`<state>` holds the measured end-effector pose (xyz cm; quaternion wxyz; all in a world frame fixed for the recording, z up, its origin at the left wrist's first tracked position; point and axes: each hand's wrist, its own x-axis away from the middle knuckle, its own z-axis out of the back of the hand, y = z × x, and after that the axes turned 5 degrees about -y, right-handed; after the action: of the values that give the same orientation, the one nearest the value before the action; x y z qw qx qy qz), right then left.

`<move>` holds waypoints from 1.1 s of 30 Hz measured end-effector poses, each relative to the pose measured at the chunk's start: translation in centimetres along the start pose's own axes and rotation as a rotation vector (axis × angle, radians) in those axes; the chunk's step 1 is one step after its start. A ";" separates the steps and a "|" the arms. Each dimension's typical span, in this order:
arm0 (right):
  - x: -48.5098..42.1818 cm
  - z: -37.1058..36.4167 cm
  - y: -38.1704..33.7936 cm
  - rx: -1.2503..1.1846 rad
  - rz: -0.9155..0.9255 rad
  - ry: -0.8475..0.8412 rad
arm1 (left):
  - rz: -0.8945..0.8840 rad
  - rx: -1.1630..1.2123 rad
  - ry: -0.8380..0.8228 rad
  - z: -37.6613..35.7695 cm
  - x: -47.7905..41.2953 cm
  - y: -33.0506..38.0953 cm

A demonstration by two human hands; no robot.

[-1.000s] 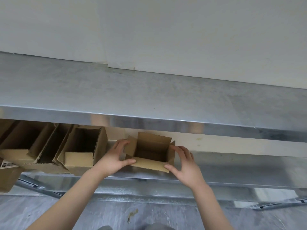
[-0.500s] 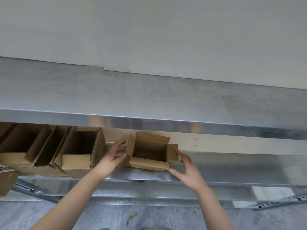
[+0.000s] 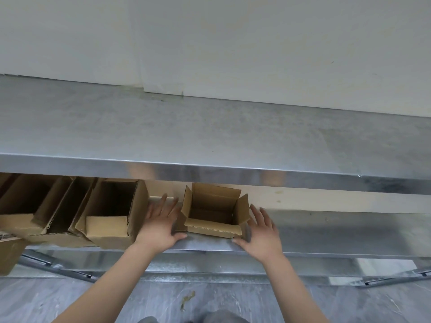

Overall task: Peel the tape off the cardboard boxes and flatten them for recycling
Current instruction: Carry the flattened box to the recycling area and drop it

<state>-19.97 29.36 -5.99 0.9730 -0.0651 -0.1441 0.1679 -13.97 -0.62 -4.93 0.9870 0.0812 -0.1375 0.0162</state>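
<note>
A wide metal surface [image 3: 210, 127] is seen below a pale wall. Under it a lower shelf [image 3: 338, 229] is fixed, and on its left part a row of boxes [image 3: 112, 213] is packed close together, all open. Just to the right of them the small box [image 3: 214, 210] is set upright near the shelf's front edge, with its flaps raised. It is flanked by the left hand [image 3: 161, 224] and the right hand [image 3: 263, 231]. Each grip is spread with straight fingers, and nothing is held.

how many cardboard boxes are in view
5. A small open box sits between the left hand and right hand. Left of it: first box, second box, third box. A cut-off box is at the left edge. More may be hidden.
</note>
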 end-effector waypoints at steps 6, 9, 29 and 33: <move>-1.9 0.2 -1.5 -0.082 0.058 -0.005 | -0.014 0.032 0.034 -0.3 -1.3 0.7; -1.9 0.4 -2.0 -0.247 0.138 -0.027 | -0.014 0.168 0.023 0.2 -1.1 1.5; 4.2 -0.3 -1.3 -0.935 -0.110 -0.038 | 0.178 1.194 0.042 -1.0 3.8 3.2; 4.0 -0.9 -1.6 -0.879 -0.181 0.033 | 0.205 1.105 0.077 -1.4 3.7 3.4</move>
<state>-15.63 29.17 -5.57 0.8661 -0.4619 -0.1911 0.0037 -10.19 2.97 -4.74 0.7954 0.5717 -0.0795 0.1847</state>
